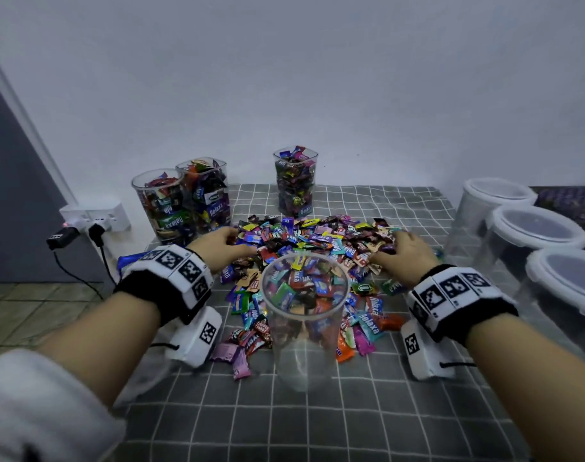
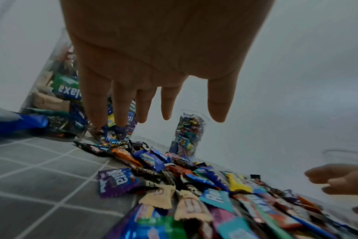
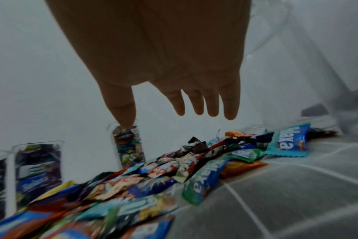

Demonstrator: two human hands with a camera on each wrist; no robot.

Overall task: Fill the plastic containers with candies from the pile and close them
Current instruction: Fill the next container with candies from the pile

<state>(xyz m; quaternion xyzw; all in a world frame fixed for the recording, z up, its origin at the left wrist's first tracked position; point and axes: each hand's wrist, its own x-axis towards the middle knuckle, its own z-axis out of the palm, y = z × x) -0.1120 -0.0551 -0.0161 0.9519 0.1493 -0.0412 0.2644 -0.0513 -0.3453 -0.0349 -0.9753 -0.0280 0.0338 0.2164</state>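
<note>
Nearest me, an open clear plastic container (image 1: 304, 315) stands upright on the grey checked tablecloth (image 1: 317, 421), partly filled with wrapped candies. Just behind it lies the candy pile (image 1: 312, 243). My left hand (image 1: 222, 245) and right hand (image 1: 406, 256) reach over the pile's two flanks, fingers spread and straight, gripping nothing. Farther back stand three filled containers (image 1: 296, 181), lids off; lidded empty ones (image 1: 534, 228) wait at right

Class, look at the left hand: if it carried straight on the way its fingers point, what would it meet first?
Most likely the candy pile: the left hand points forward and down at its left edge, fingers spread. Depth is unclear.
</note>
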